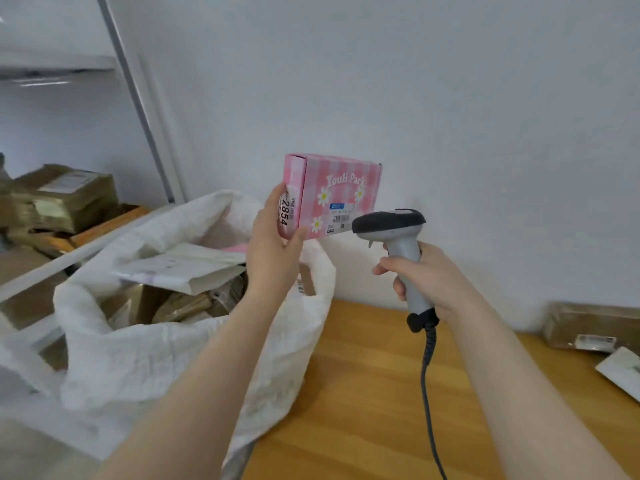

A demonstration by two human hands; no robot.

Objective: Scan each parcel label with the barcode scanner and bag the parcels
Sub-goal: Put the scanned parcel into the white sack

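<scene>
My left hand [273,237] holds a pink checked box [341,188] with white daisies up in front of the wall, thumb under its lower edge and fingers on its left end. A small barcode label [341,220] sits low on the box's front face. My right hand [426,275] grips the grey handle of a barcode scanner [391,225], whose dark head points at that label from just to its right. The scanner's coiled cable [427,375] hangs down over the wooden table [363,393]. Below the box, a large white woven bag [145,358] stands open with several parcels inside.
A brown taped parcel [595,323] and a white envelope [620,368] lie at the table's right edge. Behind the bag on the left, a metal shelf frame [138,98] holds stacked brown parcels [65,199]. A white wall is close behind the box.
</scene>
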